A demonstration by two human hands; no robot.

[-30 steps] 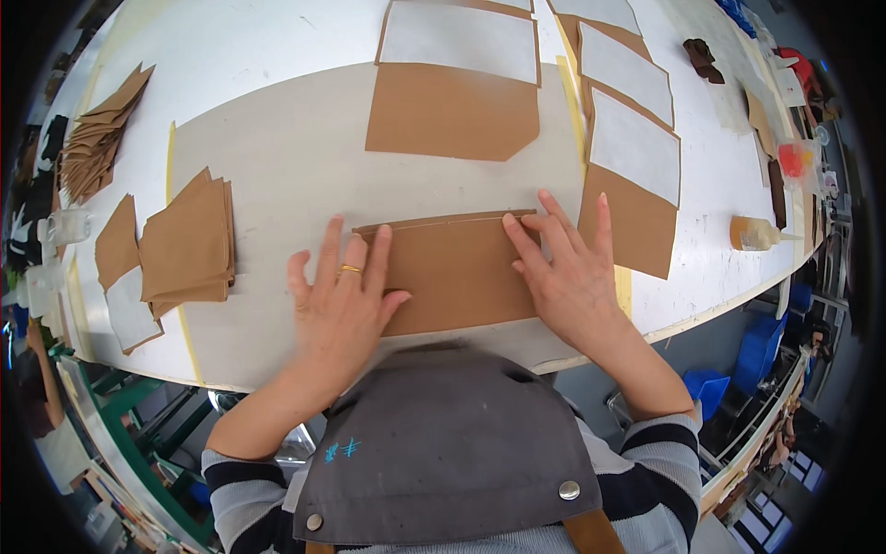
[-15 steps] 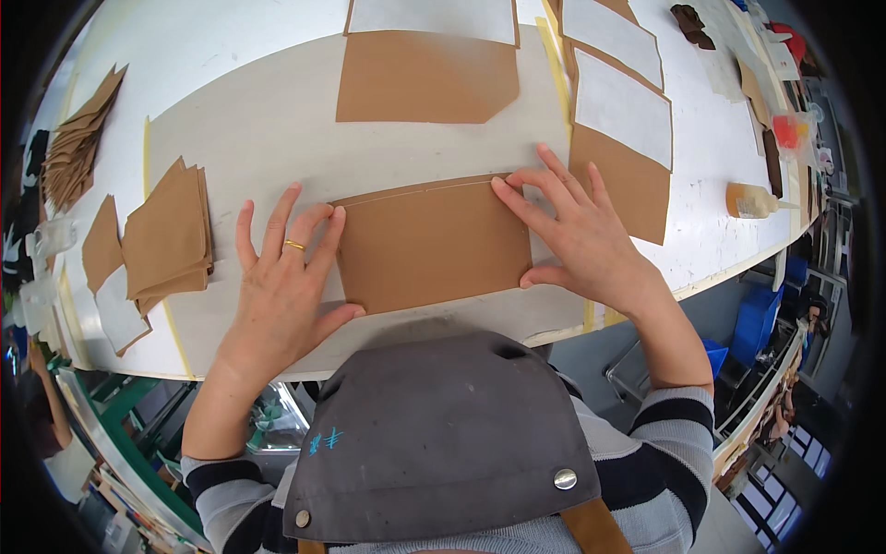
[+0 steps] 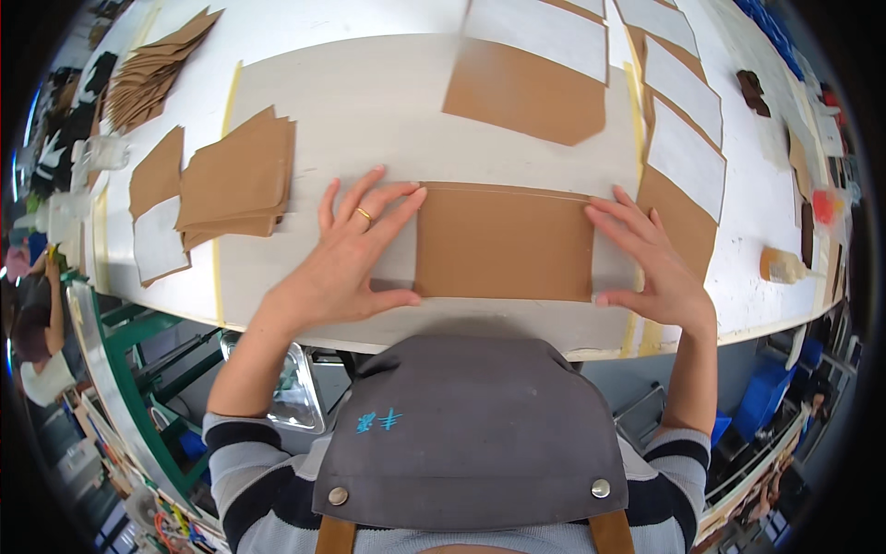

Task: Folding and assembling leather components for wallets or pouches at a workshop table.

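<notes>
Hands [image 3: 346, 254] [image 3: 663, 268] at edges of brown panel [image 3: 505, 245] — grey mat [image 3: 369, 102] open beyond.

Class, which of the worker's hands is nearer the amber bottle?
Right. The right hand is left of the bottle, at the right edge of the brown panel; the left hand is farther left, at the panel's left edge.

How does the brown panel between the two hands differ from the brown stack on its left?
The brown panel lies nearly straight; the brown stack sits askew, its edges fanned. The panel has a pale line near its far edge; none shows on the stack. The left hand and right hand frame the panel, while no hand touches the stack. Both share a similar brown colour.
</notes>
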